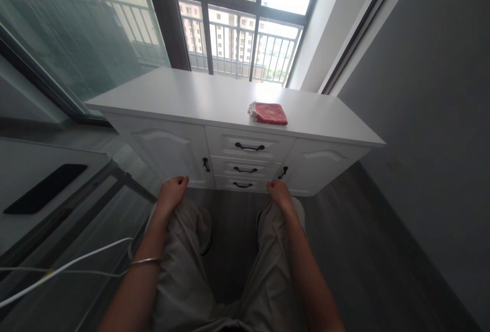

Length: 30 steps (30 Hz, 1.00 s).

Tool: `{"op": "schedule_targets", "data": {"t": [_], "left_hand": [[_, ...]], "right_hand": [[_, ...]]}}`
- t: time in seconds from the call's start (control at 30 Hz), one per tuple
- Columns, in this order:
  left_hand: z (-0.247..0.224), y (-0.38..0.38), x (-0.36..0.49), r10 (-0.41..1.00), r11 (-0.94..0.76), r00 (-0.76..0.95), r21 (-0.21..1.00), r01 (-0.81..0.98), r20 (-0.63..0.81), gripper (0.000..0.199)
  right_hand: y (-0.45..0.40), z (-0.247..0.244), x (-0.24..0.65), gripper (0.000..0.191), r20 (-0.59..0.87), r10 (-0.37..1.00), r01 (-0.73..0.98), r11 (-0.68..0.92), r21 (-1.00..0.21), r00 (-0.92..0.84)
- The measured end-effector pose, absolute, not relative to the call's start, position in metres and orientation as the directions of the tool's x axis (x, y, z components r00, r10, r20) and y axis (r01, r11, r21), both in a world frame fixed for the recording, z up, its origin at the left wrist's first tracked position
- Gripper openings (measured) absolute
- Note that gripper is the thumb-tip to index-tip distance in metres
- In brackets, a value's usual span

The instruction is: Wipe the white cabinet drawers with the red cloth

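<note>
A folded red cloth (270, 113) with a white fringe lies near the front edge of a white cabinet's top (214, 98). My left hand (173, 192), fingers curled closed with nothing visible in them, is above my left knee. Over my right knee is my right hand (279, 192), also closed, nearest the lower drawer and the right door handle (283, 172). Neither hand touches the cloth.
Three drawers with dark handles (249, 146) front the cabinet, between two doors. On the left stand a table (88, 157) with a black flat object (46, 189) and white cables (76, 260). A wall (421, 117) rises at the right.
</note>
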<state>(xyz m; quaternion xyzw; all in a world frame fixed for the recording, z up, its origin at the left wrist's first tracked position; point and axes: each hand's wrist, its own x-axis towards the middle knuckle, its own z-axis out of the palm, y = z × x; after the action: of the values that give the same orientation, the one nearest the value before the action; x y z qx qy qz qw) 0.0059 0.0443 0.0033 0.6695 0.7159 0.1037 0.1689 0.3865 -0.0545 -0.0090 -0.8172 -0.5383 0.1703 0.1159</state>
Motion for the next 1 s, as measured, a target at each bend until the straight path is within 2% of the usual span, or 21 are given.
{"op": "schedule_targets", "data": {"t": [0.83, 1.0], "left_hand": [[0.0065, 0.0422, 0.0072, 0.991, 0.074, -0.031, 0.340, 0.937, -0.129, 0.052], [0.0039, 0.0421, 0.0075, 0.992, 0.063, -0.019, 0.359, 0.931, -0.123, 0.051]], "right_hand": [[-0.0563, -0.0082, 0.3840, 0.039, -0.157, 0.912, 0.833, -0.410, -0.371, 0.379], [-0.0638, -0.0040, 0.3847, 0.039, -0.063, 0.909, 0.805, -0.396, -0.441, 0.412]]}}
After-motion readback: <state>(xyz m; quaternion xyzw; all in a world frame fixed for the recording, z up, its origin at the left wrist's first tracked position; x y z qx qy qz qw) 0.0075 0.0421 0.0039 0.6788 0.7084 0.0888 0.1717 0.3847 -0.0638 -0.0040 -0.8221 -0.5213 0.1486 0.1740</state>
